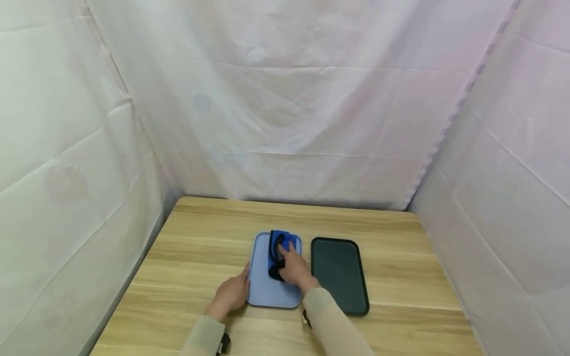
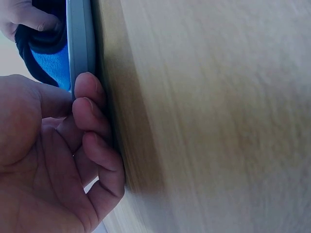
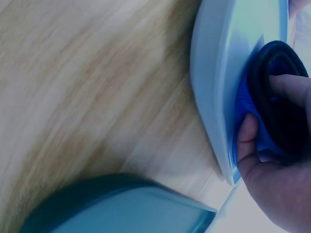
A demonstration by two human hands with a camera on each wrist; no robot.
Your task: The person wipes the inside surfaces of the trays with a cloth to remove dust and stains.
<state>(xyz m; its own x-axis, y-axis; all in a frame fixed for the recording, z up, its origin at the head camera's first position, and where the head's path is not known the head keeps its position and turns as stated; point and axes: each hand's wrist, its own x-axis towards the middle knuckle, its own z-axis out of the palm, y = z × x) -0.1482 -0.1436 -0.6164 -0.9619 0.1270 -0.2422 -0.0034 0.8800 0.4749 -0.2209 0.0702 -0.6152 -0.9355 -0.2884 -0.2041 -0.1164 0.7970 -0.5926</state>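
My left hand (image 1: 231,294) holds the left edge of a light blue tray (image 1: 266,292). In the left wrist view, its curled fingers (image 2: 97,119) lie against the outer wall of that tray, and the thumb reaches to the rim. On the tray sits a folded blue fabric piece with thick black edging (image 1: 273,247), possibly a sports support. My right hand (image 1: 295,268) grips this piece from the right. The right wrist view shows the right thumb and fingers around the black-edged loop (image 3: 262,82), part of it hidden by the hand.
A dark green tray (image 1: 338,272) lies just right of the light blue one, partly under the right forearm in the head view. Both stand on a wood-grain table (image 1: 187,257). White cloth sheets (image 1: 285,109) hang behind the table and on both sides.
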